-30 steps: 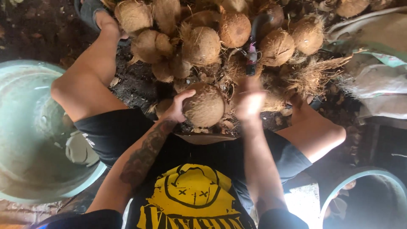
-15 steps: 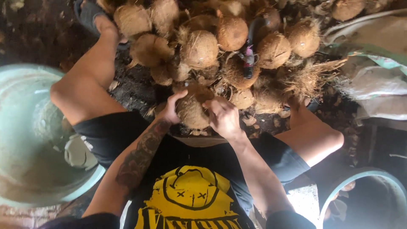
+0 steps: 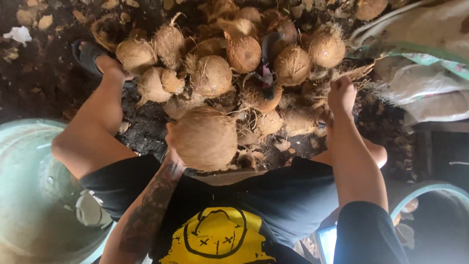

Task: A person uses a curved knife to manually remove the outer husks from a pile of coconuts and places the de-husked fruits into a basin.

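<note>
While the left hand (image 3: pixel 171 142) cups a husked coconut (image 3: pixel 205 138) at centre frame, its fingers stay largely hidden behind the fruit. Right hand (image 3: pixel 341 94), right of centre, closes on dry husk fibres (image 3: pixel 359 73) at the edge of the coconut pile (image 3: pixel 244 54) on the ground. A pale green basin (image 3: pixel 29 195) occupies the lower left; sacks (image 3: pixel 420 83) lie upper right.

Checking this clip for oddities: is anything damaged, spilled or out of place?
Nothing is clearly wrong. Husk scraps litter the dirt by the coconut pile. A dark-handled tool stands in the pile. The left hand holds a husked coconut.
</note>
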